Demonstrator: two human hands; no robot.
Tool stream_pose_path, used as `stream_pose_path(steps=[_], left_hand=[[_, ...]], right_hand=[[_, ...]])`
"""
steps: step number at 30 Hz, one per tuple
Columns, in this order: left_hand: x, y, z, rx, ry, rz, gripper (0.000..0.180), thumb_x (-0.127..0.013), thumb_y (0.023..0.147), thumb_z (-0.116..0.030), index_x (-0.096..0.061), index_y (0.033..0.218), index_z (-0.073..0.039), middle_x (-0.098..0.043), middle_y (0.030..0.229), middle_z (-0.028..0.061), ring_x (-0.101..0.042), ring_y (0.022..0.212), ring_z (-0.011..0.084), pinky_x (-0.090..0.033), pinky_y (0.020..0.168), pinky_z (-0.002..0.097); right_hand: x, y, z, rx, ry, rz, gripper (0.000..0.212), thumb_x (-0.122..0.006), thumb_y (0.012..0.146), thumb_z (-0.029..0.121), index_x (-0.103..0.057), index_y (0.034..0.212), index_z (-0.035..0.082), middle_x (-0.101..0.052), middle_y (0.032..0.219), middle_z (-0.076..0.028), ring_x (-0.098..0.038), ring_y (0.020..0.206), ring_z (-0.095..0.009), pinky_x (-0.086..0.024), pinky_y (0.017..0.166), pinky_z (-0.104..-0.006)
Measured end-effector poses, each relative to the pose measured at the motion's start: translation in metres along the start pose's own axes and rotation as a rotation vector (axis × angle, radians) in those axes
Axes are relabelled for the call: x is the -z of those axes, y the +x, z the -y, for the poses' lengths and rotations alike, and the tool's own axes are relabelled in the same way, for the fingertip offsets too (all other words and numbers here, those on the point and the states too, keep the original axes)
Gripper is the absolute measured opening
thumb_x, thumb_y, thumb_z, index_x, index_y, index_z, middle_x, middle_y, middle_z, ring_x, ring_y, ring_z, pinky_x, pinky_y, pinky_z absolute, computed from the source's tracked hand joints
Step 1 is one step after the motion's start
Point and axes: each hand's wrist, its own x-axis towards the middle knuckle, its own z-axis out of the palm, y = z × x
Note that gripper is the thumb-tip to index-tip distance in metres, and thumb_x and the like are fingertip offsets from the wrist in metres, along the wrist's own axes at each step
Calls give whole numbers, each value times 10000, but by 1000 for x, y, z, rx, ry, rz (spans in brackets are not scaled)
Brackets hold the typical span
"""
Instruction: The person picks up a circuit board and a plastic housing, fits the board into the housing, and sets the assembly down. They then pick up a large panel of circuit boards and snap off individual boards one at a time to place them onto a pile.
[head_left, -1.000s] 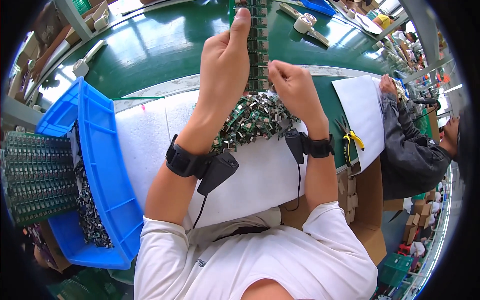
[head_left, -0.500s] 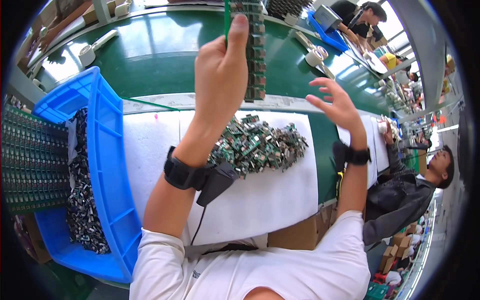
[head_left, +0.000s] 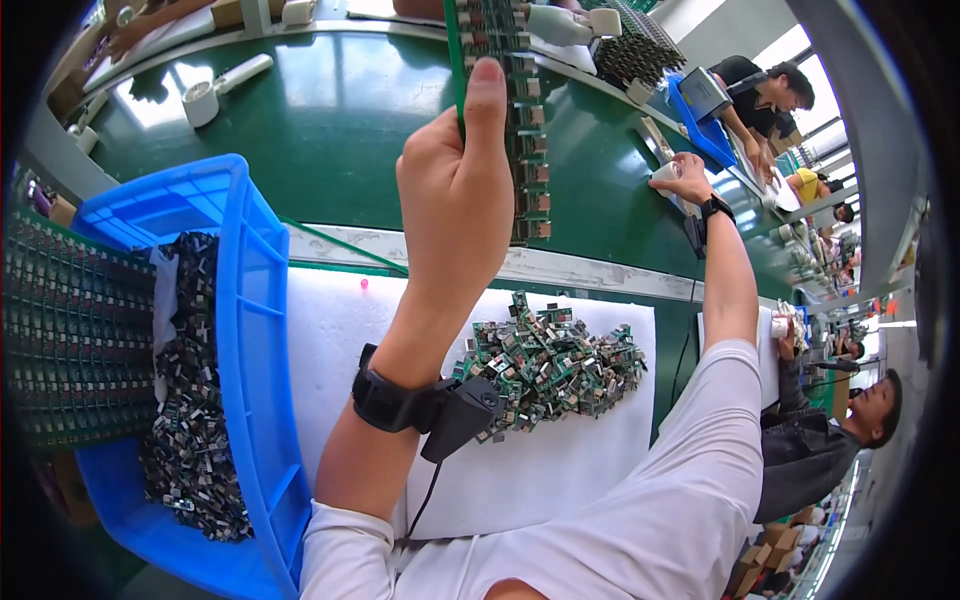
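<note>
Head view: the left hand [head_left: 460, 195] grips a stack of circuit boards [head_left: 528, 150], top cut off, above the near edge of the green tabletop [head_left: 330, 130]. The right hand [head_left: 688, 183] meets a white fixture [head_left: 663, 174] toward the far edge, grip unclear.

Right hand [head_left: 688, 182], earlier at board strip [head_left: 529, 140], then spread in midair, now well apart from strip, over green tabletop [head_left: 330, 130], fingertips at white round part [head_left: 662, 175]; right arm [head_left: 732, 285] stretched forward.
</note>
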Motion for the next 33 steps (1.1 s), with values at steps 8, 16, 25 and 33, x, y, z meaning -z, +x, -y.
stream_pose_path(steps=[8, 16, 25, 33], left_hand=[[-7, -1, 29, -12, 56, 77, 680, -511, 1018, -531, -459, 590, -6, -412, 464, 23, -390, 477, 91, -327, 444, 318], [-6, 0, 38, -91, 182, 44, 588, -518, 1036, -447, -514, 645, -9, -420, 470, 60, -413, 451, 171, -336, 458, 373], [-25, -13, 21, 72, 54, 147, 523, -522, 1048, -422, -692, 761, -20, -512, 586, -59, -440, 488, 27, -306, 433, 229], [-31, -26, 21, 37, 79, 206, 529, -525, 1045, -428, -695, 766, -13, -512, 585, -58, -431, 490, 30, -301, 434, 235]], right_hand=[[-23, 25, -15, -12, 98, -151, 759, -786, 693, 610, -667, 1177, 39, -461, 1399, -242, -449, 1302, -350, -383, 1104, -413], [30, -78, 48, 54, 67, -38, 578, -777, 727, 520, -699, 979, 6, -606, 1175, -212, -565, 1141, -312, -451, 941, -369], [54, -286, 75, 55, 261, 23, 412, -818, 748, 346, -663, 956, 26, -533, 1301, -180, -542, 1200, -310, -428, 1018, -351], [48, -339, 61, 27, 247, 60, 364, -818, 750, 299, -638, 907, 24, -478, 1405, -183, -526, 1254, -307, -434, 1016, -366]])
